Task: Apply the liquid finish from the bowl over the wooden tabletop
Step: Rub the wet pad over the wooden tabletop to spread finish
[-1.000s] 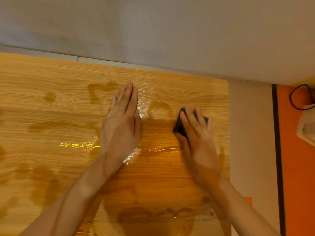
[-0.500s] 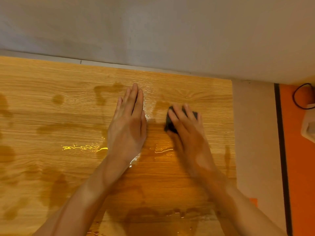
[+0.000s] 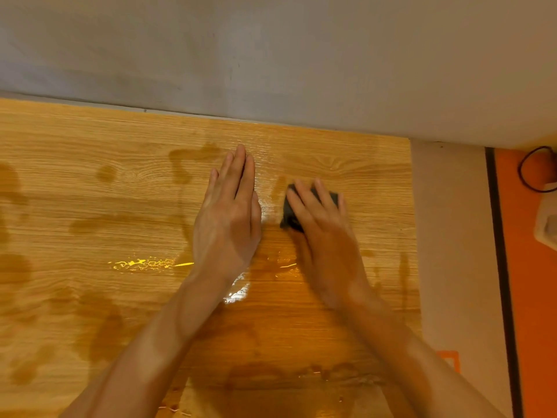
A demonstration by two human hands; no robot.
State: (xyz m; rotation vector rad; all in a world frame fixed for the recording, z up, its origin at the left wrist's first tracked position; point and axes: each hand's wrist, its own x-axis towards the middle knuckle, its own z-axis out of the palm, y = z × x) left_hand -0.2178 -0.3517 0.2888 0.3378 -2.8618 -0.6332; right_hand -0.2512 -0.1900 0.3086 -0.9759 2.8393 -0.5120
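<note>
My right hand [image 3: 324, 233] presses a dark pad [image 3: 291, 217] flat on the tabletop [image 3: 75, 182], fingers spread straight over it, near the far right corner. My left hand [image 3: 229, 221] lies flat and relaxed beside it, palm down, holding nothing, bracing on wet wood.

Bowl not in view; can't say where it is.

Coverage looks patchy: dark blotches [image 3: 180, 164] at left and centre, one pooled streak [image 3: 144, 263] glinting left of my wrist, more sheen near the front edge. Far strip along the wall [image 3: 271, 55] reads lighter, probably thin.

Doing it well, my read: keep even pressure, long strokes with the grain, drag the pools into the dry patches, run right up to the right edge without dripping over it.

In the way: mainly my own left palm, parked on wet finish, so likely to leave a print. A cable [image 3: 526, 170] and a white object [image 3: 547, 218] sit off to the right, well apart from the table.
</note>
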